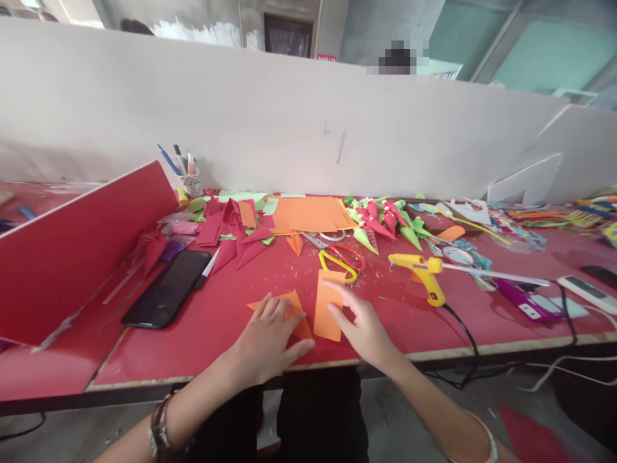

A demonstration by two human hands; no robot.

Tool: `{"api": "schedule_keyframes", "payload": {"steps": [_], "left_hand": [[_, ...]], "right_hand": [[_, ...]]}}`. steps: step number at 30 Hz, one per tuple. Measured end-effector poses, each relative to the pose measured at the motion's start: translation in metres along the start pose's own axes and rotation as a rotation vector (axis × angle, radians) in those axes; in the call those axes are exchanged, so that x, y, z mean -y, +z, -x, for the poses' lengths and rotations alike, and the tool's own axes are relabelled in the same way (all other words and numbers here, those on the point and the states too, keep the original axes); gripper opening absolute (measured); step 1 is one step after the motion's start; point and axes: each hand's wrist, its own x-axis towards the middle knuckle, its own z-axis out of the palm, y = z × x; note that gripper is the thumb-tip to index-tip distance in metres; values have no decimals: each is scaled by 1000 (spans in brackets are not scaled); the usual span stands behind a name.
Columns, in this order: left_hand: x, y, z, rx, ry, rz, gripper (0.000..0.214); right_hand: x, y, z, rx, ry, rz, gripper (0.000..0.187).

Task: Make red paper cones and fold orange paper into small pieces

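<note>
My left hand (274, 331) lies palm down with its fingers stretched over a pointed orange piece of paper (299, 310), hiding part of it. Just to the right is a flat orange paper rectangle (328, 325). Over its right side, my right hand (359, 321) has thumb and index finger apart; whether the fingertips touch the paper I cannot tell. Behind the rectangle lie scissors (344, 262) with yellow and red handles. A small folded orange paper piece (295, 244) sits left of the blades.
A black phone (166, 289) lies left, beside an upright red board (87, 251). Red paper cones (241, 247) and orange sheets (308, 214) are behind. To the right rest a yellow glue gun (424, 273), its cord over the table edge, and a purple power strip (525, 302).
</note>
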Motion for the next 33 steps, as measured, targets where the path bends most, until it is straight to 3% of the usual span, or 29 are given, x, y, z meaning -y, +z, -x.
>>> {"api": "schedule_keyframes", "payload": {"steps": [4,8,12,16,21,23,26,27,30,33], "left_hand": [[8,0,-21,-50,-24,422,37],[39,-4,-34,-66,-173,764,42],[90,-27,-47,-237,-328,683,41],[141,-56,-69,-330,-443,564,39],[179,-61,-91,-422,-544,399,29],[178,-57,-90,-457,-540,323,35],[155,-52,-73,-465,-456,238,48],[144,-50,-65,-423,-367,222,47],[108,-47,-39,-153,130,84,62],[83,-41,-14,35,325,-39,74]], "right_hand": [[15,13,-22,-8,-125,-88,28],[19,20,-37,-81,-126,-17,36],[18,31,-37,49,-93,247,53],[18,49,-26,163,-56,430,82],[21,60,-21,206,-72,410,76],[21,59,-23,198,-70,398,74],[20,56,-27,193,-64,338,70],[20,54,-29,205,-74,312,65],[20,46,-33,251,-130,256,41],[18,37,-37,280,-164,249,33]]}}
